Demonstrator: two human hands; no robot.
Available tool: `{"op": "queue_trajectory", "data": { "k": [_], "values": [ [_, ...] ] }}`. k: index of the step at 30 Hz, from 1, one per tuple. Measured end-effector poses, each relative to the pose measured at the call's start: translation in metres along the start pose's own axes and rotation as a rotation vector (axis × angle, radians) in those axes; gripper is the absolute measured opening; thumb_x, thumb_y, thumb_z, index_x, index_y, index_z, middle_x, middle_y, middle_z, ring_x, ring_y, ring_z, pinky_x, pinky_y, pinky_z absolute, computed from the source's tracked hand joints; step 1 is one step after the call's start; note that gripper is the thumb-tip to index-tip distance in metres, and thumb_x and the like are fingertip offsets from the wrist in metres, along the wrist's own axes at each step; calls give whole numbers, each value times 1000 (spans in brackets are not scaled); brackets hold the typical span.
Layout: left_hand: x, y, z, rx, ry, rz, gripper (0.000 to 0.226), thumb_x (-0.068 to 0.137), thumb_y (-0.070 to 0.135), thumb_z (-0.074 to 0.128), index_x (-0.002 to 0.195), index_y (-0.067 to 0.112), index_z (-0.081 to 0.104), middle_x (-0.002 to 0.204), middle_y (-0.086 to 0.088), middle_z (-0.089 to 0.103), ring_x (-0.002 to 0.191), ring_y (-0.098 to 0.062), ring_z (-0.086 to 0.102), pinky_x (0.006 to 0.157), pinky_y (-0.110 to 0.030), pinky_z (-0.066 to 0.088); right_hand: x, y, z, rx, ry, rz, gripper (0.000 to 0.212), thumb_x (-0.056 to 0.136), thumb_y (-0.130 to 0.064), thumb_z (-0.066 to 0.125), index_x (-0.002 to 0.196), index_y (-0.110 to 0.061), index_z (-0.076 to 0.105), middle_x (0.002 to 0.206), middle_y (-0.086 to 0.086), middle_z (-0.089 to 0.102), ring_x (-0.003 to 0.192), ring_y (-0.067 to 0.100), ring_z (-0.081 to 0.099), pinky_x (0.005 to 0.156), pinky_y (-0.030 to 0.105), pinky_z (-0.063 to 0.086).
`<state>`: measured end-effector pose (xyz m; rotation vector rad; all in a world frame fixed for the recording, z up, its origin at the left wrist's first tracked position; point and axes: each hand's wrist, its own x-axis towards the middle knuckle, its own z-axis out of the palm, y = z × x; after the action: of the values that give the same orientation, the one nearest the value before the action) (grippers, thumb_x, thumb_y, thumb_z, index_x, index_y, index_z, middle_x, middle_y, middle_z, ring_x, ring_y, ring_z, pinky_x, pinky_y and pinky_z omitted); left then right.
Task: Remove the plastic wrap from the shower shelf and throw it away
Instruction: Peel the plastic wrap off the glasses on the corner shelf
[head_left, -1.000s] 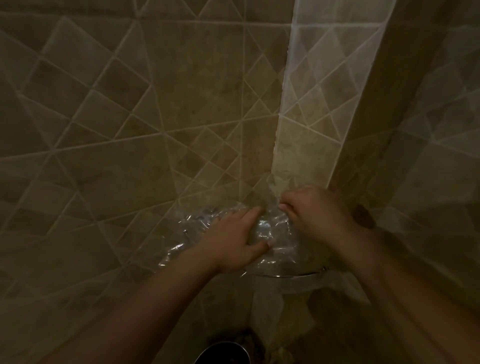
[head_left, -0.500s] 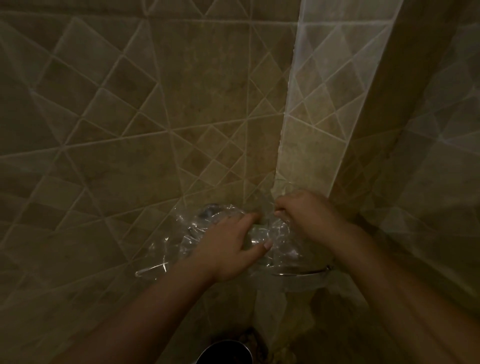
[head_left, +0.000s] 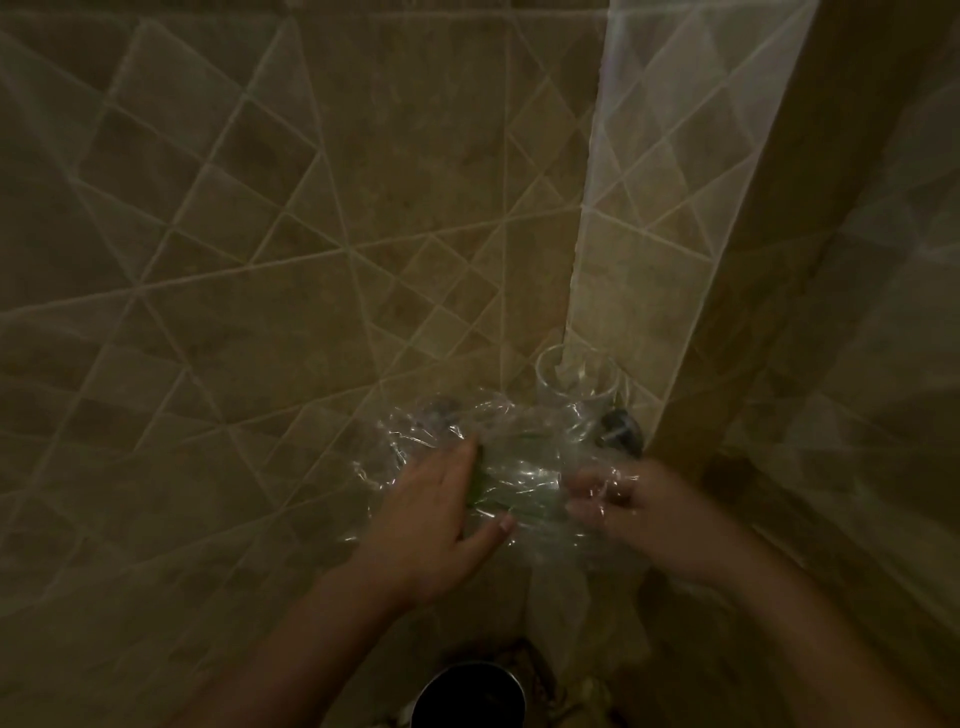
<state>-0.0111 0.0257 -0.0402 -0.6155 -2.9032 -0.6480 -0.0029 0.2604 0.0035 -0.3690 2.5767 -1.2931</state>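
Observation:
Crumpled clear plastic wrap lies bunched in the tiled shower corner, between my two hands. My left hand grips its left side, fingers and thumb closed on the film. My right hand is blurred and holds the right side, with film draped over its fingers. The shelf itself is mostly hidden under the wrap and my hands; a clear round holder shows at the corner, and a dark fitting sits just right of it.
Beige tiled walls meet at a lit corner strip. A dark round metal container stands on the floor below my hands. The scene is dim.
Both hands have pulled back toward me with the wrap. The right hand has left the corner, uncovering the clear holder and dark fitting. The shelf's metal rim is no longer visible.

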Motion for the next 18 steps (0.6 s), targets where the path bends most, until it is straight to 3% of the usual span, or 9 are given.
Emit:
{"op": "queue_trajectory", "data": {
  "k": [2, 4, 5, 8, 11, 15, 18],
  "values": [
    [1, 1, -1, 44, -14, 31, 85, 85, 66, 28, 149, 12, 15, 148, -9, 44, 135, -18, 36, 115, -35, 20, 5, -4, 5, 58, 4, -9, 12, 82, -32, 67, 93, -37, 70, 94, 5, 76, 86, 21, 69, 78, 39, 56],
    [2, 2, -2, 102, -37, 62, 84, 85, 65, 24, 149, 12, 18, 147, -7, 46, 136, -17, 35, 115, -33, 18, 8, -7, 11, 158, 44, -18, 10, 81, -26, 69, 85, -35, 72, 87, -6, 77, 81, 9, 70, 73, 27, 58],
    [1, 2, -3, 118, -49, 70, 83, 86, 65, 23, 149, 13, 20, 148, -6, 46, 137, -16, 34, 116, -33, 17, 9, -6, 13, 176, 72, -25, 9, 81, -22, 70, 84, -31, 73, 85, -6, 77, 80, 9, 70, 72, 27, 58],
    [1, 3, -1, 152, -65, 97, 73, 90, 61, 31, 149, 19, 25, 146, -2, 48, 136, -16, 35, 114, -34, 17, 7, -5, 11, 191, 124, 4, 8, 83, -15, 67, 89, -14, 72, 89, 7, 76, 85, 20, 71, 79, 40, 56],
    [3, 3, -1, 215, -80, 112, 66, 90, 62, 30, 146, 26, 33, 145, 0, 49, 133, -18, 39, 111, -34, 20, -5, -5, -4, 181, 144, 1, 8, 85, -12, 64, 83, -9, 71, 83, 18, 74, 75, 19, 66, 70, 34, 50],
    [5, 3, -2, 223, -114, 98, 68, 84, 67, 25, 140, 31, 40, 141, -1, 52, 129, -20, 44, 109, -35, 23, -34, -17, -40, -111, 264, -101, 9, 80, -33, 68, 73, -29, 67, 72, -2, 69, 56, 3, 56, 53, 19, 41],
    [5, 5, -2, 209, -125, 91, 63, 84, 67, 29, 139, 37, 38, 142, -2, 51, 131, -22, 43, 109, -36, 22, -51, -46, -67, -478, 433, -224, 16, 77, -50, 60, 73, -34, 62, 76, -23, 65, 63, 0, 60, 53, 16, 40]
  ]
}}
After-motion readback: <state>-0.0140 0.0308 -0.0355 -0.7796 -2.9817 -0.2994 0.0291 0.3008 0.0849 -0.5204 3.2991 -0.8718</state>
